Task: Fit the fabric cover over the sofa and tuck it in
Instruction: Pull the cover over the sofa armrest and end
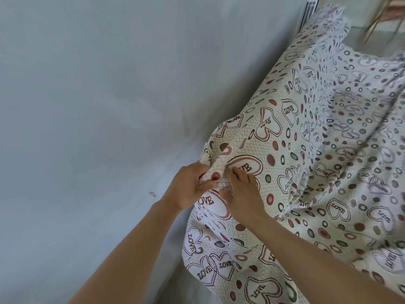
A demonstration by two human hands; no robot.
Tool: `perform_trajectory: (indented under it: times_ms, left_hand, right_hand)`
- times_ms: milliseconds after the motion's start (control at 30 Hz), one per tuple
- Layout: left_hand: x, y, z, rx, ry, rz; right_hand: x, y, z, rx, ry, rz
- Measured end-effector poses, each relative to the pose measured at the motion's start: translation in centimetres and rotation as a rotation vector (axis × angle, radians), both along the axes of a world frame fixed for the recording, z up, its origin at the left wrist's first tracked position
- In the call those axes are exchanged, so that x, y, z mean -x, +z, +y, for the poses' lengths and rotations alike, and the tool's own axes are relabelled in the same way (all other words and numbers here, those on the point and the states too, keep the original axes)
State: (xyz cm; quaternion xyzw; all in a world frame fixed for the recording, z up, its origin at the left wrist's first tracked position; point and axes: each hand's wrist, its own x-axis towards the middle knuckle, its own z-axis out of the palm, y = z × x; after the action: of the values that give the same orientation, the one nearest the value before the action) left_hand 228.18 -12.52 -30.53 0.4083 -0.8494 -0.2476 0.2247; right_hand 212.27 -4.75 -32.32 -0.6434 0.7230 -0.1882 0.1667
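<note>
A cream fabric cover [311, 163] printed with "LOVE" hearts and coloured dots lies draped over the sofa, filling the right half of the view and hiding the sofa itself. Its left edge runs along the wall. At that edge my left hand [188, 187] pinches a bunched fold of the cover between thumb and fingers. My right hand [243, 187] sits right beside it, fingers pressed into the same fold and gripping the cloth. Both forearms reach in from the bottom of the frame.
A plain grey-white wall [98, 106] fills the left half, close against the covered sofa. At the top right a ribbed white strip [308, 12] and a pale ledge show beyond the cover's far corner.
</note>
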Motion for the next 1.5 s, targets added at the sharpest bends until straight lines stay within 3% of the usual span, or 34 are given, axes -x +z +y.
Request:
perform_trajectory:
  times_ms: [100, 267, 567, 733, 833, 900, 1000, 1067, 1167, 1333, 1433, 1500]
  left_hand:
    - [-1.2, -0.2, 0.5, 0.246, -0.068, 0.067]
    - [0.0, 1.3, 1.0, 0.303, -0.038, -0.014]
    - [-3.2, -0.5, 5.0, 0.244, -0.121, -0.169]
    - [-1.6, 0.5, 5.5, 0.046, 0.235, -0.072]
    - [0.0, 1.0, 4.1, 0.016, 0.28, -0.131]
    - [0.2, 1.1, 3.3, -0.012, 0.307, -0.188]
    - [-0.2, 0.9, 2.9, -0.11, 0.329, -0.201]
    - [-0.3, 0.5, 3.2, -0.162, 0.311, -0.155]
    - [-0.2, -0.5, 3.6, -0.19, 0.392, 0.048]
    - [0.0, -2.0, 3.8, -0.598, 0.715, 0.432]
    - [0.7, -1.8, 3.8, -0.918, 0.831, 0.628]
    - [0.9, -1.8, 3.9, -1.016, 0.906, 0.75]
  right_hand:
    - [-0.3, -0.6, 0.3, 0.054, -0.031, -0.006]
    - [-0.1, -1.9, 0.1, 0.069, -0.039, -0.053]
    - [-0.4, -2.0, 0.0, 0.252, -0.134, -0.207]
    - [0.3, -1.6, -0.7, 0.276, -0.124, -0.294]
    - [0.8, -1.0, 0.0, 0.333, -0.048, -0.378]
    - [1.8, -0.8, 1.6, 0.376, 0.021, -0.339]
    - [4.7, -1.7, 5.2, 0.229, 0.173, -0.023]
    - [5.4, -2.5, 7.0, -0.005, 0.268, 0.159]
    - [4.9, -2.1, 6.5, -0.05, 0.306, 0.24]
    - [4.3, -2.5, 6.5, 0.146, 0.195, 0.187]
    - [3.2, -2.8, 7.0, 0.236, 0.228, 0.273]
    - [2.3, -2.5, 6.4, 0.276, 0.262, 0.353]
